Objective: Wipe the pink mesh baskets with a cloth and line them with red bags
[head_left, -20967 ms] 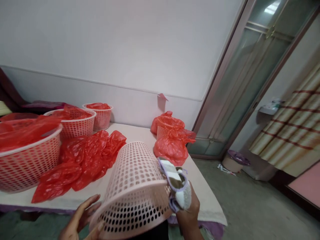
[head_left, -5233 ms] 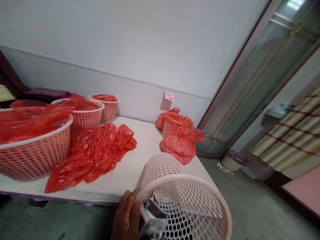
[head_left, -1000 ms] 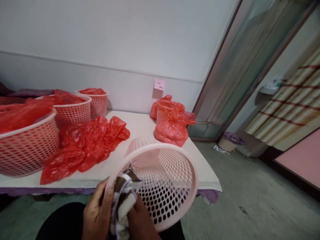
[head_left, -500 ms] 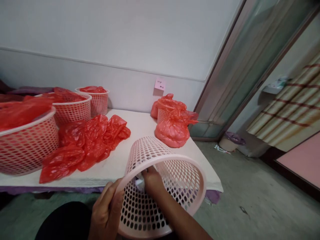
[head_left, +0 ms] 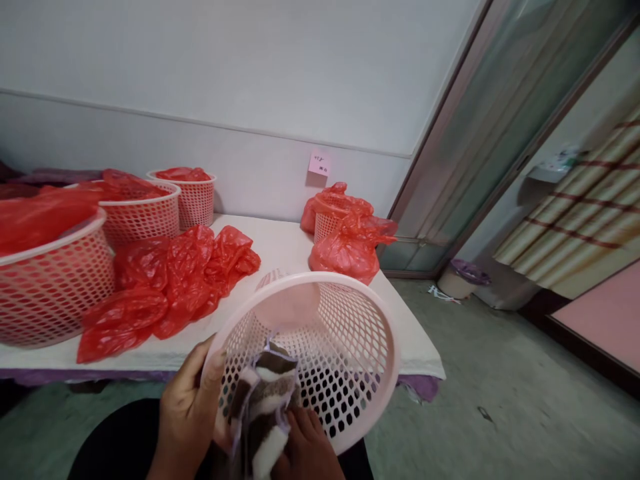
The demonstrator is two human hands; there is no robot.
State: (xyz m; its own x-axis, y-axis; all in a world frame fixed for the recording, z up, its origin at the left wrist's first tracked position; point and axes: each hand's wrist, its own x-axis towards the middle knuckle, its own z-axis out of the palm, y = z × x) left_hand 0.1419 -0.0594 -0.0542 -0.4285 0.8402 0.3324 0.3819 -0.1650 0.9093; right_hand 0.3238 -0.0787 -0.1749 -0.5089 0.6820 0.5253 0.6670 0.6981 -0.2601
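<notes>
A pink plastic mesh basket (head_left: 350, 320) lies tilted in front of me, its mouth toward me. My left hand (head_left: 187, 403) is closed on the left of its rim, thumb on the inside. At the lower part of the mouth, my right hand (head_left: 310, 443) is closed on a brown and white striped cloth (head_left: 273, 393) with a lilac edge. Its fingertips are partly hidden by the cloth. Part of the cloth lies inside the basket against the mesh.
A white-covered bench (head_left: 237, 320) runs along the wall. On its left stand pink baskets (head_left: 55, 287) lined with red bags, beside crumpled red plastic bags (head_left: 170, 287). A tied red bag (head_left: 345, 257) sits at the right end. A small bin (head_left: 463, 277) stands on the floor.
My right hand has drawn back from deep inside the basket toward its mouth, and the striped cloth now shows. The basket's mouth has tipped upward. My left hand stays on the rim.
</notes>
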